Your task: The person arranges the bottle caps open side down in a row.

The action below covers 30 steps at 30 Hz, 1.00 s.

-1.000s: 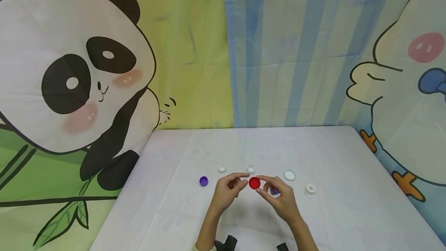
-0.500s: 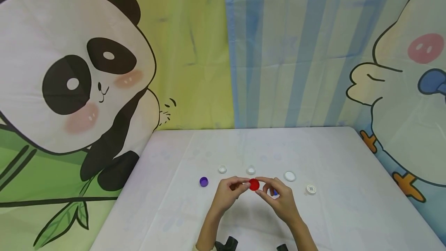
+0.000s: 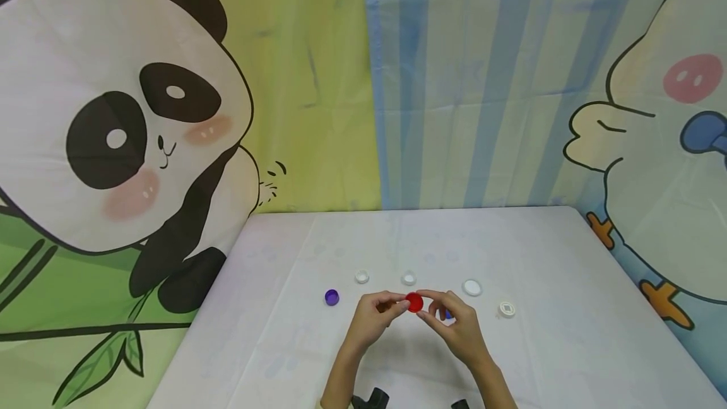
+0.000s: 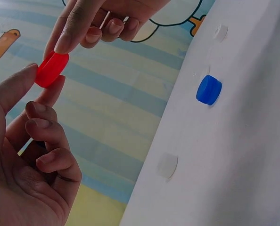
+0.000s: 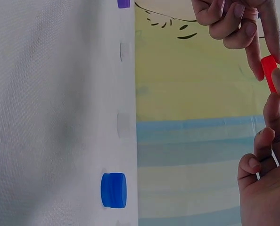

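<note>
Your left hand (image 3: 371, 319) and right hand (image 3: 462, 331) both pinch the red cap (image 3: 415, 303). It sits between them, round face toward you.

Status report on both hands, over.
Left hand, right hand: both pinch round red plastic cap. Held above white table. Round blue plastic cap on table, likely not blocking.

red cap (image 3: 415, 302) part-covered by hands (image 3: 370, 319) (image 3: 456, 328) | blue cap (image 3: 449, 314) part-hidden, head view | purple cap (image 5: 124, 4) cropped, right-wrist top edge
</note>
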Tool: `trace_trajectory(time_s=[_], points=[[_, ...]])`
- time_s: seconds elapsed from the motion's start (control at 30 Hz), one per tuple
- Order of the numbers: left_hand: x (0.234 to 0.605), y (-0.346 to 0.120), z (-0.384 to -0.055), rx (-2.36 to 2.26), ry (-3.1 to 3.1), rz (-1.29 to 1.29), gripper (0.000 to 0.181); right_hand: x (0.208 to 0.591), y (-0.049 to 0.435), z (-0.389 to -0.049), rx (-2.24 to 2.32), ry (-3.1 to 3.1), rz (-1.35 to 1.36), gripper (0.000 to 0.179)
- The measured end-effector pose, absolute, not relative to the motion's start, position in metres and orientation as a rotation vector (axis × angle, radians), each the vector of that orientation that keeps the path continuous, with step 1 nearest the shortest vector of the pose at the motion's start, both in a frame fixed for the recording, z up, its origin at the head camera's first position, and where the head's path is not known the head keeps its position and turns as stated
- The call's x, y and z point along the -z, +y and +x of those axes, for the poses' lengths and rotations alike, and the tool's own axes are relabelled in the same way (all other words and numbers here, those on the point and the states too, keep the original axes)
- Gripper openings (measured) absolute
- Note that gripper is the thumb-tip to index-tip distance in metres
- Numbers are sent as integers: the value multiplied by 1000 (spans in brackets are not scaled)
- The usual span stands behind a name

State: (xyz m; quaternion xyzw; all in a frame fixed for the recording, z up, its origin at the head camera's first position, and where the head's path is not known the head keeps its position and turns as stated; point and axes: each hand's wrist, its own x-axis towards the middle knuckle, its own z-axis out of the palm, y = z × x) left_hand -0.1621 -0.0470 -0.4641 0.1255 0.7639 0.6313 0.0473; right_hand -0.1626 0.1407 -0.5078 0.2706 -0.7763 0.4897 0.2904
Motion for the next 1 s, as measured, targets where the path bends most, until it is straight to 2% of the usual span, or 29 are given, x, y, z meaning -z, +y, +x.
trace_trajectory(time_s=[0.23,0.5,0.77,1.0], points=[[465,-47,-162,-1935,2343,381,21,507,140,-162,-1304,-2090,711,42],[465,-47,-160,-1963,2443,426,21,484,136,-148,-1390,-2174,666,38],[466,-44,-158,-1993,2662,717,17,507,139,-157,-1526,-2310,493,22],[468,-42,-159,-1967,2786,1035,17,509,142,-159,-1809,-2318,462,14]])
